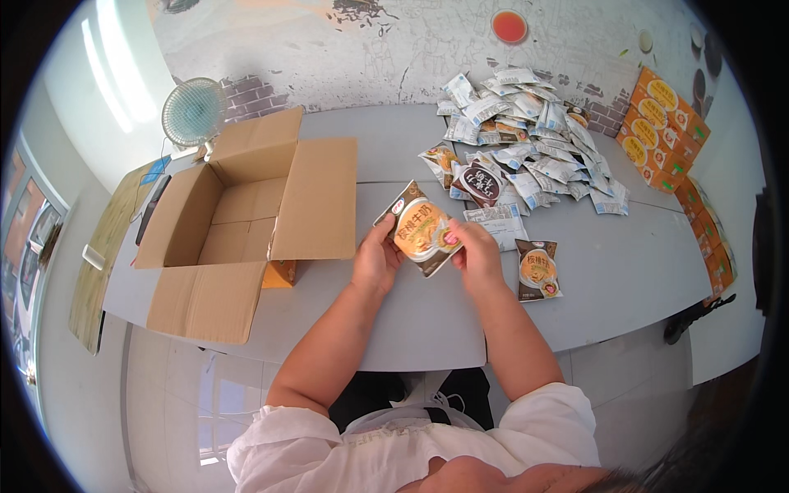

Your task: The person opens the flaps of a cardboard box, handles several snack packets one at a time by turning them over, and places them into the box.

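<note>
Between my hands, above the grey table, I hold a brown and cream packet with its printed front facing up. My left hand grips its left edge, fingers closed. At the opposite edge, my right hand pinches the packet's right side. A similar brown packet lies on the table just right of my right hand. Beyond it spreads a large heap of packets, mostly white backs up. To the left stands an open cardboard box, flaps folded out; its visible floor is bare cardboard.
Orange printed cartons are stacked at the far right, with more orange cartons below them. An orange box shows partly under the cardboard box's flap. A small fan stands at the back left. The grey table ends close to my body.
</note>
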`<state>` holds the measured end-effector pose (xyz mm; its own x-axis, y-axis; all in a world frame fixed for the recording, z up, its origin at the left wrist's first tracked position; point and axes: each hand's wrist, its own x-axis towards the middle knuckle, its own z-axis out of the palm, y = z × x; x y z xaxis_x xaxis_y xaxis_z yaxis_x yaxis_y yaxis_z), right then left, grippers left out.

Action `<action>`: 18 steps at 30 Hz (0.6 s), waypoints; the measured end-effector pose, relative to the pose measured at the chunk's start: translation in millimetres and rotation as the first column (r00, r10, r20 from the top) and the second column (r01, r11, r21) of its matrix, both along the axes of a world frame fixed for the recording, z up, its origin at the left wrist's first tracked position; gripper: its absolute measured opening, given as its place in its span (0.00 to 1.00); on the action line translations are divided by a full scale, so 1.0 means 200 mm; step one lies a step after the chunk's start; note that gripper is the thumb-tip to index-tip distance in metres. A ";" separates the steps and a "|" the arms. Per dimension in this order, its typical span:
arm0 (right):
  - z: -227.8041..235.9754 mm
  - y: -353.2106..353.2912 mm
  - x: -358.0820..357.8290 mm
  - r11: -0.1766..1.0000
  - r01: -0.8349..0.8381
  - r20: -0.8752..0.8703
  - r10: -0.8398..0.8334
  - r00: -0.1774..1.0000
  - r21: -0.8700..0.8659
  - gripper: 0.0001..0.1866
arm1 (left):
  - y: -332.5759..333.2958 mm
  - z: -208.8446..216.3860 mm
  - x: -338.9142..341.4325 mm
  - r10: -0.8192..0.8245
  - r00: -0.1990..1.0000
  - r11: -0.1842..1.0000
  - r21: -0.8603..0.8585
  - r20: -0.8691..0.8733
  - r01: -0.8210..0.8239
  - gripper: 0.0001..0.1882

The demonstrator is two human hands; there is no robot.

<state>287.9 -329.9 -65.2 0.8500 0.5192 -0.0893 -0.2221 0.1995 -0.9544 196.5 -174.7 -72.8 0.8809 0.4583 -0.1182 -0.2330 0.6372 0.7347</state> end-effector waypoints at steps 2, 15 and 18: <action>-0.01 0.03 0.03 0.962 0.178 -0.040 -0.173 0.984 0.208 0.13 | 0.00 -0.02 -0.01 -0.129 0.990 0.991 0.049 0.062 0.126 0.19; 0.03 -0.02 0.01 0.989 0.000 0.101 -0.016 0.995 0.150 0.12 | 0.01 -0.02 -0.03 -0.257 0.950 0.924 0.241 -0.180 0.296 0.33; 0.02 -0.02 0.02 0.986 -0.054 0.093 0.040 0.995 0.155 0.12 | 0.00 -0.04 -0.03 -0.206 0.968 0.926 0.291 -0.143 0.240 0.28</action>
